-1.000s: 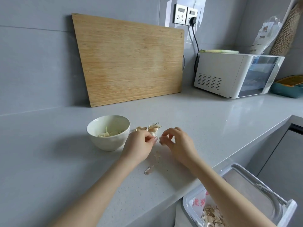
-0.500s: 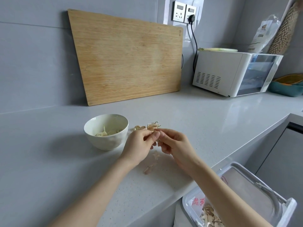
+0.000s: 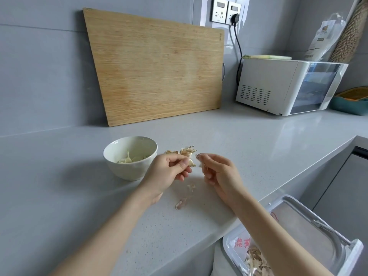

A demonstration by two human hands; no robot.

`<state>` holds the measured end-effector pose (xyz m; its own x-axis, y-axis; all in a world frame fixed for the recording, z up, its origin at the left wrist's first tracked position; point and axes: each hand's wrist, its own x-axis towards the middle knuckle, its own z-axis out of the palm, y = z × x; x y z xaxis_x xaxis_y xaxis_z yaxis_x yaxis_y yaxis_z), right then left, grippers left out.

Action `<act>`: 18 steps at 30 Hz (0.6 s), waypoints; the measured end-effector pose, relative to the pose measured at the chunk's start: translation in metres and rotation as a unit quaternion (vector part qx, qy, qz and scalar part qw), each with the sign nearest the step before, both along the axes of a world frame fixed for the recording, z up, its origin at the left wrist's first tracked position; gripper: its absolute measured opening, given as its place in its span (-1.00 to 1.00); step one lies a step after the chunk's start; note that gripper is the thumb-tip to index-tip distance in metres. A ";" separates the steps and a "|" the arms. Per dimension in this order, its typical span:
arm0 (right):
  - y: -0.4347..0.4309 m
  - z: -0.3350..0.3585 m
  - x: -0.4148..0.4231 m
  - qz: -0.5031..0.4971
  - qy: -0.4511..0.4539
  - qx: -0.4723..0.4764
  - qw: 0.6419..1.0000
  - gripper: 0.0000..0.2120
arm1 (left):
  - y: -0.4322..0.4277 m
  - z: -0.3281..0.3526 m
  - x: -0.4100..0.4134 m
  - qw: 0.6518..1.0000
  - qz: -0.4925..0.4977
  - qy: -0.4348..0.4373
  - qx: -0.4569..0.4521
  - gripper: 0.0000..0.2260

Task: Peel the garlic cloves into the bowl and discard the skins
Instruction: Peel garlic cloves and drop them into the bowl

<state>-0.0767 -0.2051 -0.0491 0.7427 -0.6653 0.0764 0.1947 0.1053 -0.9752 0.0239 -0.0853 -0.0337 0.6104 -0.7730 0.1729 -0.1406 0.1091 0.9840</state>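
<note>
A white bowl with several peeled cloves stands on the grey counter. Just to its right my left hand pinches a garlic clove between thumb and fingers. A short gap away, my right hand pinches a small strip of skin at its fingertips. Behind both hands lies the rest of the garlic head with papery skin. Loose skins lie on the counter between my wrists. Below the counter edge a white bin holds discarded skins.
A wooden cutting board leans on the wall behind the bowl. A white appliance stands at the back right, plugged into a wall socket. The counter edge runs diagonally at the right.
My hands were together on the clove half a second ago. Now they have pulled apart, the right one carrying off a piece of skin, the left keeping the clove.
</note>
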 end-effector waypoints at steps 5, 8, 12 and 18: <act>0.004 -0.009 0.007 -0.166 0.227 -0.368 0.886 -0.88 | 0.010 0.005 0.001 0.998 -0.004 0.055 -0.015 -0.90; 0.001 -0.009 0.008 -0.138 0.245 -0.397 0.874 -0.88 | 0.013 0.005 0.001 0.997 -0.002 0.074 0.009 -0.89; -0.002 0.001 -0.005 -0.038 0.100 -0.142 0.984 -0.86 | 0.012 -0.006 0.002 0.984 0.054 -0.123 0.114 -0.87; 0.001 0.009 -0.019 0.114 0.052 0.086 0.988 -0.86 | 0.006 -0.019 0.003 0.929 0.124 -0.297 0.185 -0.92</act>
<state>-0.0958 -0.2041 -0.0399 0.8727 -0.4761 -0.1087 0.0458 0.3014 -0.9524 0.0269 -0.0792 -0.0532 0.6601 -0.6948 0.2857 -0.6455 -0.3301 0.6888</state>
